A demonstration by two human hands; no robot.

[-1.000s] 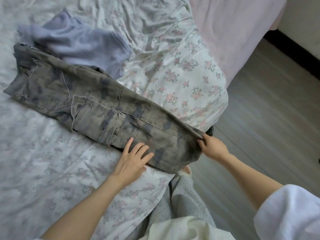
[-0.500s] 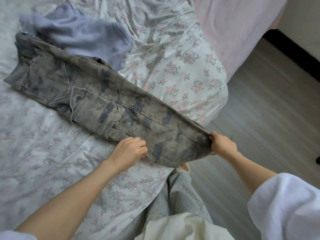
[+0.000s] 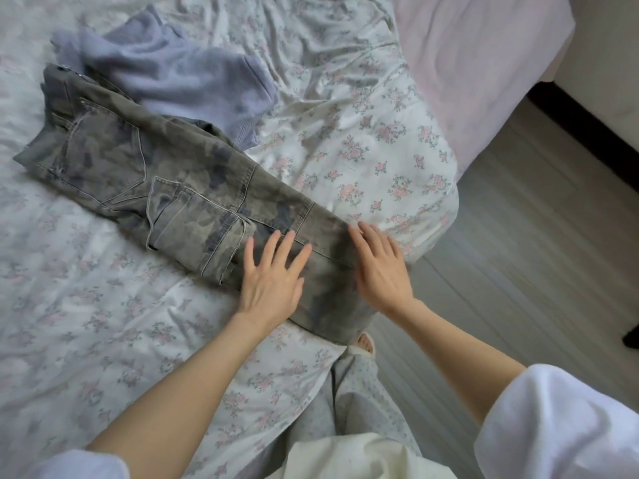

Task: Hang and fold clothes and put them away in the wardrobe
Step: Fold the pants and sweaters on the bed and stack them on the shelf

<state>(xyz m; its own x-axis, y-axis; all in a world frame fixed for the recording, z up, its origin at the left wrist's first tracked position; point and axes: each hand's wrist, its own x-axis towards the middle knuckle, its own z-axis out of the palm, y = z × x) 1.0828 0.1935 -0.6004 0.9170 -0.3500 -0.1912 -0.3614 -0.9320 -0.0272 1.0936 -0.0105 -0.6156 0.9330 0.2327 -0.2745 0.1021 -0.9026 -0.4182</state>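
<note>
We observe the camouflage trousers [image 3: 179, 198] laid flat on the bed sheet [image 3: 363, 140], folded lengthwise, with the waistband toward 10 o'clock and the legs running toward 5 o'clock, where the lower leg portion reaches the bed edge and hangs just over it. The left hand [image 3: 271, 283] rests palm down on the leg fabric near the centre of the view, its fingers straight and spread, holding nothing. The right hand [image 3: 382, 271] lies just beside it toward 3 o'clock, also palm down on the same leg section, fingers extended and relaxed, pressing rather than gripping. The two hands are near each other but apart, with a strip of fabric between them. A lavender sweater [image 3: 173, 74] lies crumpled at 11 o'clock, touching the upper edge of the trousers near the waistband and partly overlapped by them. The sheet carries a small floral print and is wrinkled toward 12 o'clock. A pale pink bed cover [image 3: 484, 46] shows at 1 o'clock. Grey floorboards [image 3: 536, 236] occupy the area from 2 to 4 o'clock. At 6 o'clock we see the person's own patterned trouser leg [image 3: 356, 402] and, just above it, a slippered foot [image 3: 364, 344].
</note>
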